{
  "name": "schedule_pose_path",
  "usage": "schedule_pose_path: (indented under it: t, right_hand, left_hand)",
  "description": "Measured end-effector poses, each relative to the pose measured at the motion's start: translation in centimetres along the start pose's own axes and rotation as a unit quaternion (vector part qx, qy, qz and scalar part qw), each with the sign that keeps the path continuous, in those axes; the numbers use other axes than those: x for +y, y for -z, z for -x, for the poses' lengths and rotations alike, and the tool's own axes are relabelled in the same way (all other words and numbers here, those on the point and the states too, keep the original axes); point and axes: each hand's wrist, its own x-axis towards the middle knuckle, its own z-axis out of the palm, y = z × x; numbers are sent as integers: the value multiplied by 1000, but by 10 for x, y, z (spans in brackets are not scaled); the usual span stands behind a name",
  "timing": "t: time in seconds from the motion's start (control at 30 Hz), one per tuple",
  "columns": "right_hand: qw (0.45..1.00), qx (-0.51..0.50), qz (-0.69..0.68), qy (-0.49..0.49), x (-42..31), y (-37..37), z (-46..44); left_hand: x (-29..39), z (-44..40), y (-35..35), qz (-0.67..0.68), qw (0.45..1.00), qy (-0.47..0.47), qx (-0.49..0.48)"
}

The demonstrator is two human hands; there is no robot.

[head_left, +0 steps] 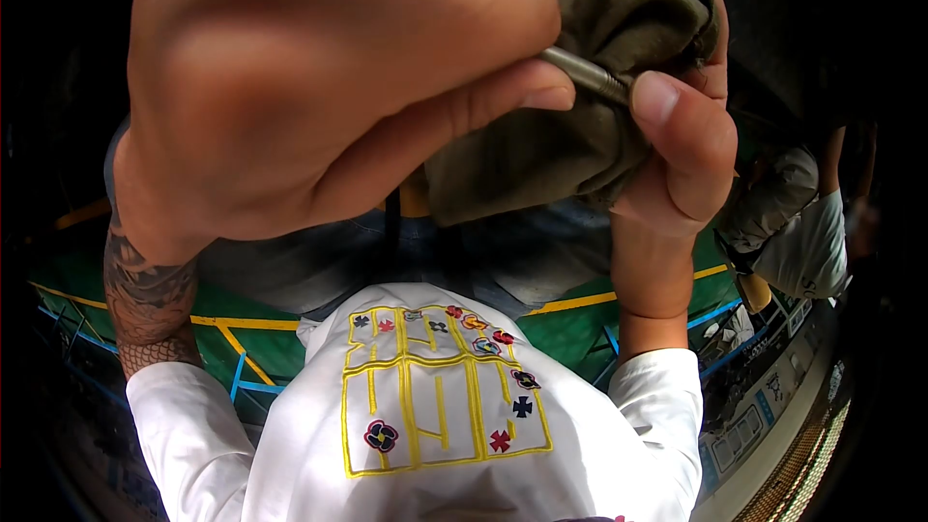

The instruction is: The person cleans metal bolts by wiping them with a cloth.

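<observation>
Left hand (338, 87): curled, pinching smooth, round metal rod (582, 72) | Right hand (684, 155): curled, holding wrinkly dark-green cloth (536, 159) behind rod, by rod's ridged end

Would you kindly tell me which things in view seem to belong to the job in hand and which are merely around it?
Seemingly in the job:
- metal rod, gripped by the left hand, its far end at the right thumb
- olive cloth, bunched in the right hand

Merely around:
- green floor
- yellow line
- person in the background
</observation>
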Motion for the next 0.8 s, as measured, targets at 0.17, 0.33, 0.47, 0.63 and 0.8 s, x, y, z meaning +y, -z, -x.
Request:
schedule_pose_path:
  t: [0.17, 0.33, 0.47, 0.63, 0.8]
  right_hand:
    - [999, -3, 18, 32, 3, -7, 0]
    - [996, 29, 83, -2, 1, 8, -2]
    - [999, -39, 7, 4, 3, 0, -4]
    - [966, 166, 200, -15, 1, -11, 1]
    - [997, 17, 64, -36, 2, 10, 0]
  left_hand:
    - [1, -1, 0, -2, 1000, 2, 3]
    - [1, -1, -2, -3, 1000, 3, 6]
    - [1, -2, -1, -2, 1000, 3, 9]
    - [1, -3, -1, -5, 1000, 5, 9]
    - [2, -2, -1, -7, 1000, 5, 9]
